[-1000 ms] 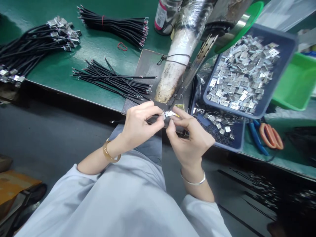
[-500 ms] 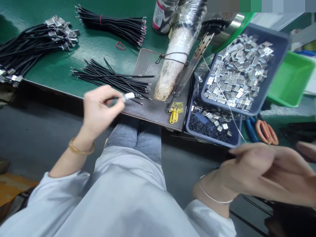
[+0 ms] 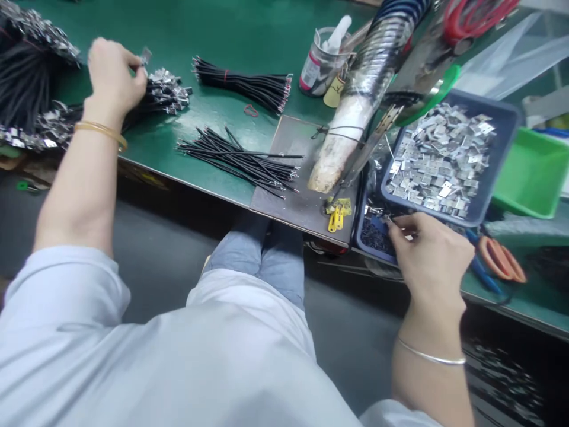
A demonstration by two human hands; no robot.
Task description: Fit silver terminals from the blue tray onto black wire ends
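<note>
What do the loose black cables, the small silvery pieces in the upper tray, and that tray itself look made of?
Loose thin black cables: probably rubber or plastic sheathing, smooth, evenly dark.
Small silvery rectangular pieces: likely metal, bright finish, since they glint.
Dark blue rectangular upper tray: apparently moulded plastic, uniformly coloured with rounded corners.

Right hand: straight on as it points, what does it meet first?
Probably the small black pieces in the lower blue tray, just ahead of the right hand; height above them is unclear.
</note>
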